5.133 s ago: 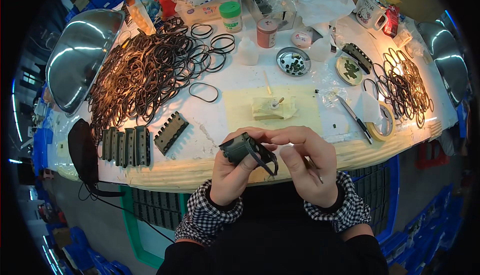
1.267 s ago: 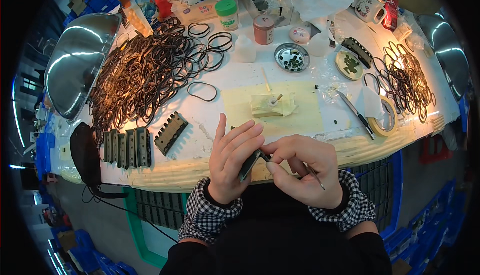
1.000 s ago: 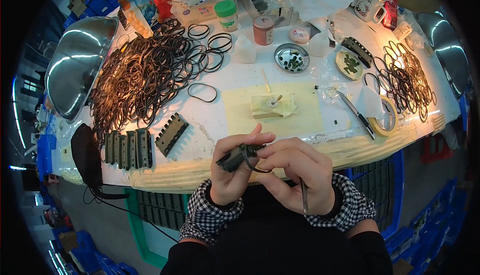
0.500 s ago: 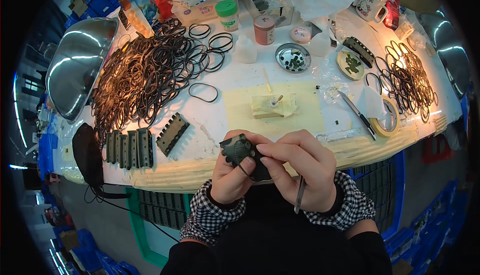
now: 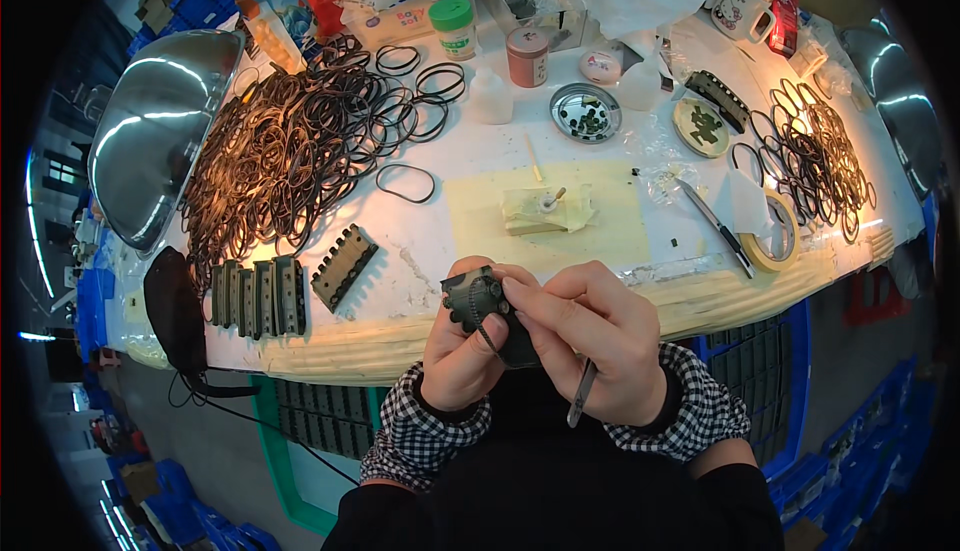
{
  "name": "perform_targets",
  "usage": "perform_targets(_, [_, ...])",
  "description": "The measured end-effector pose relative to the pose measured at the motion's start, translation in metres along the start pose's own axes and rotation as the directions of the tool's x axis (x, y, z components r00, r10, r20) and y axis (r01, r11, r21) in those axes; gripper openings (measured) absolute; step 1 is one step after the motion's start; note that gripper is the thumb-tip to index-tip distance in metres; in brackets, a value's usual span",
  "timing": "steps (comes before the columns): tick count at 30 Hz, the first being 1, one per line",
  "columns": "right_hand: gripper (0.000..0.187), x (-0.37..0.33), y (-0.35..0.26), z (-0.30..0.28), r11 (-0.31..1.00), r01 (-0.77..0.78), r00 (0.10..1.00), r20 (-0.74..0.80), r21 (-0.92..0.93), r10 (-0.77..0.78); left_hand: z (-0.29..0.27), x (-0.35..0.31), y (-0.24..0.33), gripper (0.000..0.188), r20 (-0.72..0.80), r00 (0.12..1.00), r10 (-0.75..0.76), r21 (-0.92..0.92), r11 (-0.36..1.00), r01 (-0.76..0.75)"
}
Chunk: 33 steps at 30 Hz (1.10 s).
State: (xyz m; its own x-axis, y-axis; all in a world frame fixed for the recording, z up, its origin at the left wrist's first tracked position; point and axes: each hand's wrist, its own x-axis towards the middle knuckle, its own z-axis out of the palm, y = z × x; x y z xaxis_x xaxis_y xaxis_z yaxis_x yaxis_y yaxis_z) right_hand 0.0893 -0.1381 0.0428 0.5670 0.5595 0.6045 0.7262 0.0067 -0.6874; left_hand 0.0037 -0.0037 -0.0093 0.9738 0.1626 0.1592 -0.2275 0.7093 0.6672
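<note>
Left hand (image 5: 462,359) clasping a dark ridged part (image 5: 476,299) below the table edge (image 5: 380,336); right hand (image 5: 595,339) pinching its black band (image 5: 490,335), tweezers (image 5: 582,393) tucked under curled fingers

The person is wearing a black top with black-and-white checked cuffs showing at both wrists. The left hand (image 5: 462,356) and right hand (image 5: 598,343) are bare, wearing no gloves.

My table (image 5: 460,166) is bright under even light from above. Strong glare sits on the steel bowl (image 5: 160,131) at my left. The fisheye bends the edges, and the corners are black. The focus is mostly sharp.
</note>
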Motion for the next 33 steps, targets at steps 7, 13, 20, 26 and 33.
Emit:
perform_targets(7, [0.036,0.000,0.000,-0.006,1.000,-0.020,0.995,0.093,-0.009,0.020,-0.003,-0.001,0.002,0.040,0.030,1.000,-0.007,0.067,0.998,0.005])
perform_targets(13, [0.037,-0.001,0.005,-0.009,1.000,-0.004,0.993,0.118,0.009,0.003,-0.005,-0.002,0.003,0.045,0.063,0.997,-0.041,0.085,0.996,0.036])
perform_targets(20, [0.032,0.002,0.004,-0.007,0.991,-0.045,0.995,0.089,0.130,0.033,-0.001,-0.004,0.006,0.050,0.036,0.995,-0.097,-0.058,0.993,0.099])
perform_targets(26, [0.032,-0.001,0.004,-0.004,0.988,-0.061,0.997,0.066,0.145,0.052,-0.002,-0.005,0.005,0.048,0.032,0.992,-0.124,-0.066,0.990,0.125])
perform_targets(33, [0.034,-0.001,0.006,-0.003,0.996,-0.006,0.999,0.051,0.086,0.002,-0.003,-0.006,0.005,0.049,0.042,0.991,-0.125,-0.063,0.990,0.128])
